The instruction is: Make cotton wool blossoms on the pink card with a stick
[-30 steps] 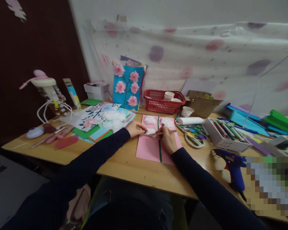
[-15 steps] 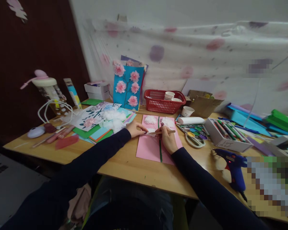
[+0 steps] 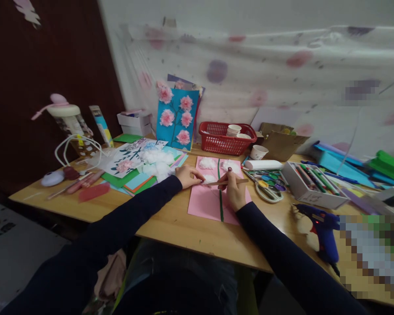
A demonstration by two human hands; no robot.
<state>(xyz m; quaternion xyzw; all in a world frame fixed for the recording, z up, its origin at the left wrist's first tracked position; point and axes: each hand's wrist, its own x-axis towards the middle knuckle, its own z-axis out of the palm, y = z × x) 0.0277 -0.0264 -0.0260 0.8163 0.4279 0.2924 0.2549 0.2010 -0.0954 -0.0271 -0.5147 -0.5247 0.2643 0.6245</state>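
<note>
A pink sheet (image 3: 203,205) lies on the wooden table, with a dark green stripe down its middle and white cotton tufts (image 3: 207,163) on its upper half. My right hand (image 3: 234,190) grips a flat wooden stick (image 3: 241,181) over the sheet, the stick's tip pointing left. At the sheet's left edge, my left hand (image 3: 188,177) has its thumb and forefinger close to that tip, beside a cotton tuft. Whether these fingers pinch anything is too small to tell.
Loose cotton (image 3: 156,162) and coloured papers lie on the left. Behind stand a blue flower card (image 3: 168,131) and a red basket (image 3: 223,144). Scissors (image 3: 268,192), a box of pens (image 3: 311,197) and a blue glue gun (image 3: 326,236) are on the right.
My right hand and the stick have shifted slightly right over the sheet. The whole view has moved a little. My left hand stays at the sheet's left edge.
</note>
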